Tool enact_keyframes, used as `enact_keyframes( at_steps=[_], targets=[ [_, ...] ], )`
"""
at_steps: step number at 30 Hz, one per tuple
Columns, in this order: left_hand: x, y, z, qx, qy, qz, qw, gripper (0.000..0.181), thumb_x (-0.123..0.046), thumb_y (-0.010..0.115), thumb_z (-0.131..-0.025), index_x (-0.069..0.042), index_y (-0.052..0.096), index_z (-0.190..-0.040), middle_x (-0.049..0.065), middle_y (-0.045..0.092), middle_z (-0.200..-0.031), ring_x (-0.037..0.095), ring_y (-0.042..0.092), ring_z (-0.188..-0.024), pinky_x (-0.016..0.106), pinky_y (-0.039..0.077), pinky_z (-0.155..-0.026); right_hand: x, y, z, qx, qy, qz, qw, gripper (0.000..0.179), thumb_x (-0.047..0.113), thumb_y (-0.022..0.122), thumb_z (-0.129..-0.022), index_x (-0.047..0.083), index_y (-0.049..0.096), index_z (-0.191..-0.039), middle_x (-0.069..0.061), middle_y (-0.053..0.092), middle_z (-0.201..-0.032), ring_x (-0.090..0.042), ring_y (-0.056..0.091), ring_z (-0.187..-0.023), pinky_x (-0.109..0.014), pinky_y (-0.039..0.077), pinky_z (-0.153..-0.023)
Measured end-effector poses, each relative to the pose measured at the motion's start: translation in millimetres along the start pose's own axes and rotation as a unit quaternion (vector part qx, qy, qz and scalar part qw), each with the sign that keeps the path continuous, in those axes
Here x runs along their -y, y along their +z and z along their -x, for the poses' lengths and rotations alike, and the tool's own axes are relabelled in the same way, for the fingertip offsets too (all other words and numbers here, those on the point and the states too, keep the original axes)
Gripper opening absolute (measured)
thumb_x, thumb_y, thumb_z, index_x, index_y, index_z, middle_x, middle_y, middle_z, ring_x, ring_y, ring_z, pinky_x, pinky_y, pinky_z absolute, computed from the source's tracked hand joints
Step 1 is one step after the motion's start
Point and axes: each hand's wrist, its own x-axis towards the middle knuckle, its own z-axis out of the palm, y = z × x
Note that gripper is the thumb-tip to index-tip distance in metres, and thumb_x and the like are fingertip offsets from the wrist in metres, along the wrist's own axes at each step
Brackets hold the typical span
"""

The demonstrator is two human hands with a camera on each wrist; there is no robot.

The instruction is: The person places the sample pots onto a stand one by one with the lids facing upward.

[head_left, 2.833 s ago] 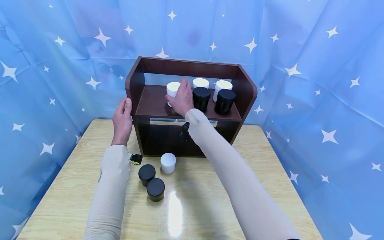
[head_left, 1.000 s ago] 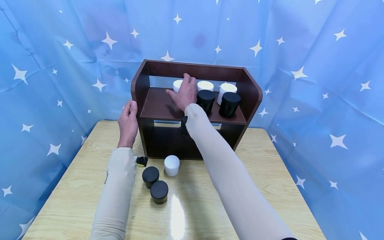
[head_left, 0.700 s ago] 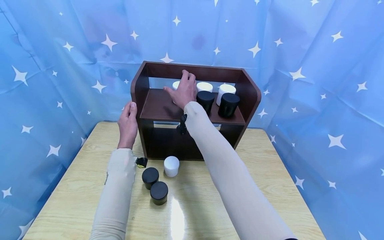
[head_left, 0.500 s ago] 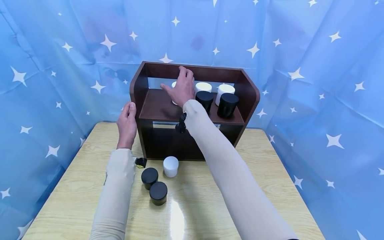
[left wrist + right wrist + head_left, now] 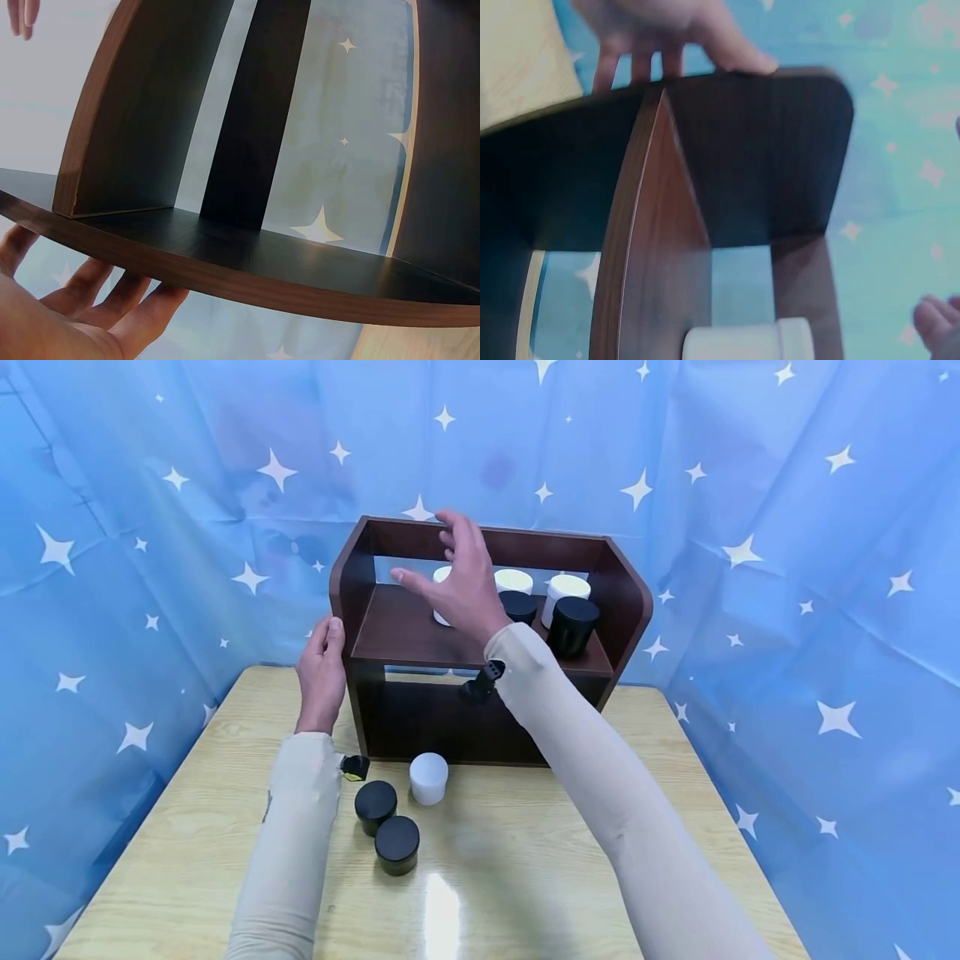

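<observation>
My right hand (image 5: 468, 581) hovers with spread fingers over the upper board of a dark brown shelf (image 5: 405, 627), apart from the white jar (image 5: 442, 610) behind it. That jar stands upright, its right part covered by the hand. In the right wrist view a white jar (image 5: 742, 343) shows near the bottom edge. Against the outer face of the shelf's left side panel rests my left hand (image 5: 322, 681), thumb near the front edge; in the left wrist view its fingers (image 5: 124, 300) touch the panel. Two more white jars (image 5: 513, 580) (image 5: 567, 587) stand to the right.
Two black jars (image 5: 519, 605) (image 5: 574, 625) stand in front of the two right-hand white ones. On the wooden table (image 5: 202, 852), before the shelf, are a white jar (image 5: 429, 779) and two black jars (image 5: 376, 802) (image 5: 397, 845). A blue star-patterned curtain (image 5: 787, 568) surrounds the table.
My right hand held the left white jar at first; the jar went farther back on the board. The hand then let go, spread its fingers and rose. My left hand kept its place on the panel.
</observation>
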Motion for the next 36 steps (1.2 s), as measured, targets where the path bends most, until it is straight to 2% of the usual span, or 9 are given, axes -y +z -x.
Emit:
enact_keyframes(
  at_steps=[4,9,14,16,20,22,30,33,36],
  targets=[
    [0.5,-0.2,0.6,0.002,0.001,0.001,1.0,0.057,-0.064,0.037,-0.101,-0.039,0.042,-0.151,-0.002,0.045,-0.157,0.021,0.037,-0.147,0.049,0.027,-0.125,3,-6,8.7,0.041,-0.027,-0.075,0.996,0.086,0.029,0.082,-0.084,0.016,0.034,-0.153,-0.001,0.036,-0.159,-0.014,0.047,-0.142,-0.025,0.042,-0.115],
    [-0.4,2.1,-1.1,0.006,0.011,0.002,0.9999,0.057,-0.064,0.037,-0.101,-0.038,0.042,-0.152,-0.002,0.045,-0.157,0.019,0.036,-0.148,0.047,0.026,-0.126,5,-19,21.0,0.094,-0.074,-0.144,0.9824,0.082,0.018,0.081,-0.085,0.01,0.034,-0.152,-0.005,0.038,-0.158,-0.018,0.053,-0.138,-0.034,0.047,-0.112],
    [-1.5,3.3,-1.0,0.006,0.011,0.001,0.9999,0.056,-0.063,0.037,-0.101,-0.038,0.042,-0.152,-0.002,0.045,-0.158,0.019,0.036,-0.148,0.046,0.027,-0.126,1,-25,38.5,0.138,-0.124,-0.179,0.9661,0.097,0.054,0.082,-0.076,0.006,0.038,-0.148,-0.012,0.042,-0.153,-0.024,0.057,-0.134,-0.04,0.05,-0.109],
    [-1.4,2.5,-0.5,0.006,0.007,-0.001,1.0,0.057,-0.064,0.037,-0.101,-0.038,0.041,-0.152,-0.003,0.043,-0.158,0.019,0.036,-0.148,0.047,0.026,-0.126,-2,-22,46.2,0.152,-0.145,-0.196,0.9579,0.102,0.058,0.082,-0.073,0.002,0.04,-0.146,-0.016,0.046,-0.149,-0.029,0.058,-0.132,-0.045,0.051,-0.108],
    [-0.2,0.9,0.9,0.006,0.002,-0.004,1.0,0.058,-0.065,0.035,-0.101,-0.039,0.04,-0.152,-0.003,0.042,-0.159,0.021,0.035,-0.149,0.05,0.026,-0.126,-8,-15,63.5,0.186,-0.167,-0.223,0.9423,0.082,0.028,0.086,-0.081,-0.004,0.043,-0.143,-0.025,0.053,-0.141,-0.033,0.06,-0.128,-0.049,0.05,-0.107],
    [0.6,0.7,1.5,0.009,0.0,-0.005,0.9999,0.058,-0.065,0.035,-0.101,-0.039,0.04,-0.153,-0.003,0.042,-0.159,0.021,0.035,-0.149,0.05,0.026,-0.125,-11,-12,72.6,0.201,-0.165,-0.228,0.9383,0.078,0.014,0.086,-0.08,-0.004,0.044,-0.142,-0.026,0.057,-0.137,-0.032,0.061,-0.127,-0.047,0.051,-0.107],
    [2.3,-0.1,-0.6,0.008,0.008,-0.005,0.9999,0.06,-0.066,0.036,-0.1,-0.038,0.04,-0.153,-0.001,0.042,-0.159,0.022,0.035,-0.149,0.052,0.026,-0.125,-20,2,100.0,0.247,-0.123,-0.26,0.9254,0.074,-0.002,0.083,-0.077,-0.003,0.046,-0.14,-0.026,0.062,-0.13,-0.033,0.062,-0.123,-0.043,0.05,-0.109],
    [3.0,-1.0,-1.5,0.006,0.011,-0.004,0.9999,0.059,-0.066,0.036,-0.1,-0.038,0.042,-0.151,-0.002,0.044,-0.158,0.021,0.036,-0.148,0.051,0.027,-0.125,-26,6,108.6,0.257,-0.105,-0.266,0.923,0.073,-0.006,0.082,-0.076,-0.003,0.046,-0.14,-0.026,0.062,-0.129,-0.033,0.062,-0.123,-0.042,0.05,-0.109],
    [2.6,-1.2,-2.0,0.004,0.009,-0.008,0.9999,0.058,-0.066,0.036,-0.1,-0.039,0.042,-0.152,-0.003,0.044,-0.158,0.02,0.035,-0.149,0.05,0.027,-0.125,-35,9,116.8,0.258,-0.084,-0.265,0.9253,0.072,-0.006,0.082,-0.075,-0.002,0.049,-0.138,-0.025,0.063,-0.129,-0.033,0.062,-0.122,-0.042,0.051,-0.108]
  ],
)
